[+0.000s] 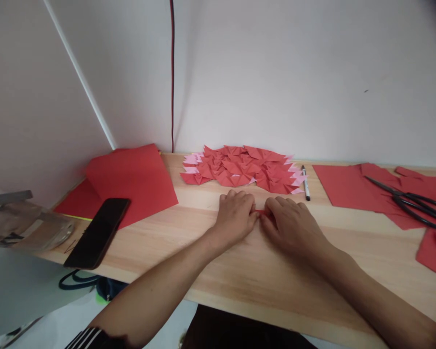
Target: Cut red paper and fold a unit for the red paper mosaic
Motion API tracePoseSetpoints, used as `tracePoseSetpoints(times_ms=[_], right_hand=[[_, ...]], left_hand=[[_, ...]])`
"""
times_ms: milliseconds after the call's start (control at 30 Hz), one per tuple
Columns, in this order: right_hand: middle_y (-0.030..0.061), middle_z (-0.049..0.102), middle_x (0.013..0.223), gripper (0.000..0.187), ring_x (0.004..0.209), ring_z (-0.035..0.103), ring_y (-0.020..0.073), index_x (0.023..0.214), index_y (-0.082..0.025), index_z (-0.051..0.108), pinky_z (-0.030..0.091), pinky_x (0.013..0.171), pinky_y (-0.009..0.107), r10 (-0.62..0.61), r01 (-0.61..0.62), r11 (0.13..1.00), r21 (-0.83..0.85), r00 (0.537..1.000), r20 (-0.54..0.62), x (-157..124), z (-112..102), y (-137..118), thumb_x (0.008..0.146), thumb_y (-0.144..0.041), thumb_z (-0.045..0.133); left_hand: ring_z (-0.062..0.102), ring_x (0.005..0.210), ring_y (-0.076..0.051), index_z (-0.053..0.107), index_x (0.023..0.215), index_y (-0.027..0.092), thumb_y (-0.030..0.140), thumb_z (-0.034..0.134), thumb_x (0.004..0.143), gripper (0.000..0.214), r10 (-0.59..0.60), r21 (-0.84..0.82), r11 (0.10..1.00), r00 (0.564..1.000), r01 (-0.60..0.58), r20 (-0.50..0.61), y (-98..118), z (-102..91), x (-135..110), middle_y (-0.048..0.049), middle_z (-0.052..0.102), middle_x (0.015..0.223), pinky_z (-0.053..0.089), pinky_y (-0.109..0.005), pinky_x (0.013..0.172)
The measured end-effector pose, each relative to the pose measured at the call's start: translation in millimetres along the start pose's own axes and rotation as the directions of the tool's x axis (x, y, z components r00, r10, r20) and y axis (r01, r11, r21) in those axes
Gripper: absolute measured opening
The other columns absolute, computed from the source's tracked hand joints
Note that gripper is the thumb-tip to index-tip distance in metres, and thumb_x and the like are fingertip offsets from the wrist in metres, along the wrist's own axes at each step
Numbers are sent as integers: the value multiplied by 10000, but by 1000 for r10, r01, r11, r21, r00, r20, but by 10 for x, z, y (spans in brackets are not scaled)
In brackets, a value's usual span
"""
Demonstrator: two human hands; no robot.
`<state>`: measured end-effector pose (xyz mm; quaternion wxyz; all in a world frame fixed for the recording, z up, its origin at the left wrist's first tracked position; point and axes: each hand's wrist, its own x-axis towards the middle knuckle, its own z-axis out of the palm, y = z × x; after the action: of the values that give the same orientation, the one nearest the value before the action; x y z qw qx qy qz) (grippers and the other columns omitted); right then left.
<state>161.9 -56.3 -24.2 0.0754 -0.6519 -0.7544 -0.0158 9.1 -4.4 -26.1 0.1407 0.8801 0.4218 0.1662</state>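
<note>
Over the middle of the wooden table, my left hand point(236, 213) and my right hand point(290, 223) are close together, fingers curled. Between them a small piece of red paper point(260, 212) shows, pinched by both hands; most of it is hidden behind my fingers, so its folded shape cannot be made out. Just beyond my hands lies a spread of folded red paper pieces point(240, 167), overlapping in rows, with pink ones at both ends. A white marker pen point(305, 183) with black ends rests at the right of these pieces.
Large red sheets point(138, 179) lie at the left, partly under a black phone point(98, 232). A clear plastic container point(29, 225) stands at the left edge. Black scissors point(414, 201) rest on red paper sheets point(341, 184) at the right. A wall point(276, 72) closes off the back.
</note>
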Motion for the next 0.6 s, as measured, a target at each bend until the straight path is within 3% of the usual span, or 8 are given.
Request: tracePoseSetpoints(times_ms=[300, 467, 600], right_hand=[[26, 581, 774, 66, 726, 503, 197, 779, -204, 463, 258, 649, 308, -32, 26, 991, 132, 999, 42, -31, 1, 115, 799, -158, 419], [35, 586, 738, 177, 715, 504, 207, 744, -206, 452, 251, 629, 306, 9, -12, 992, 123, 1000, 20, 5, -1, 73, 880, -311, 411], [30, 591, 751, 100, 726, 508, 204, 757, -205, 460, 240, 624, 300, 6, -7, 994, 110, 1000, 12, 10, -1, 59, 843, -247, 430]], left_hand=[[492, 921, -213, 516, 788, 199, 311, 585, 827, 138, 1, 5, 1000, 999, -2, 44, -6, -33, 6, -16, 603, 926, 339, -334, 717], [498, 923, -217, 524, 785, 200, 305, 573, 832, 124, -2, 11, 1000, 999, 2, 47, -9, -40, 10, -16, 606, 928, 346, -339, 719], [501, 934, -218, 524, 776, 199, 304, 574, 831, 129, -19, -1, 1000, 998, 19, 65, 5, -44, 18, -15, 610, 922, 350, -340, 730]])
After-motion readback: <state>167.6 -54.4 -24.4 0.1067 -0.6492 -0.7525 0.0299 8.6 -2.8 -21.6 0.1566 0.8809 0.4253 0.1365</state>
